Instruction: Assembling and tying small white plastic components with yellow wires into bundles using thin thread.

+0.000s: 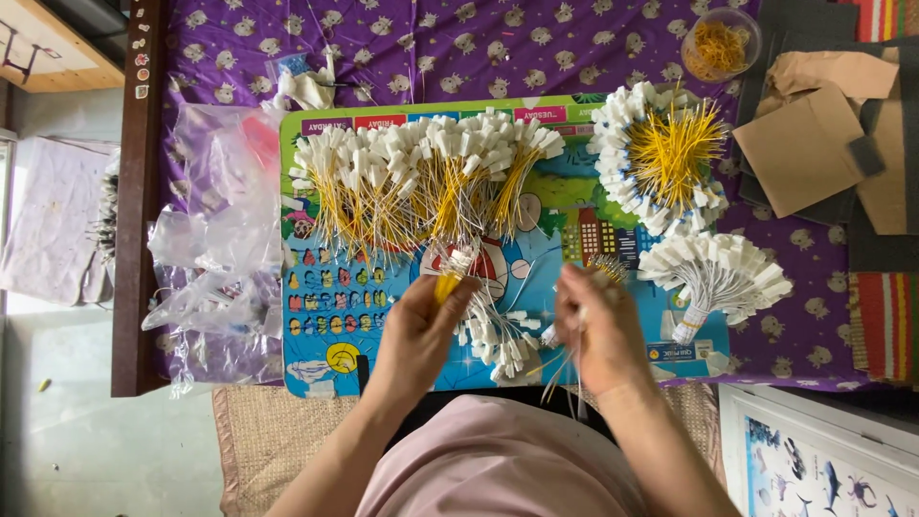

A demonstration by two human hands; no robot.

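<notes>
My left hand (418,330) grips a small bunch of yellow wires with white plug ends (452,270), held upright over the colourful cartoon board (316,325). My right hand (598,325) pinches a few loose thin wires (565,369) that hang down towards me. Between both hands lies a loose heap of white-tipped wires (498,335). Several tied yellow bundles with white ends (412,182) lie in a row across the board's far half.
A round fan of yellow wires (665,153) and a white-wire bundle (718,278) lie to the right. A clear bowl of yellow bands (720,43) stands far right, beside cardboard pieces (814,144). Crumpled plastic bags (215,249) lie left on the purple cloth (459,48).
</notes>
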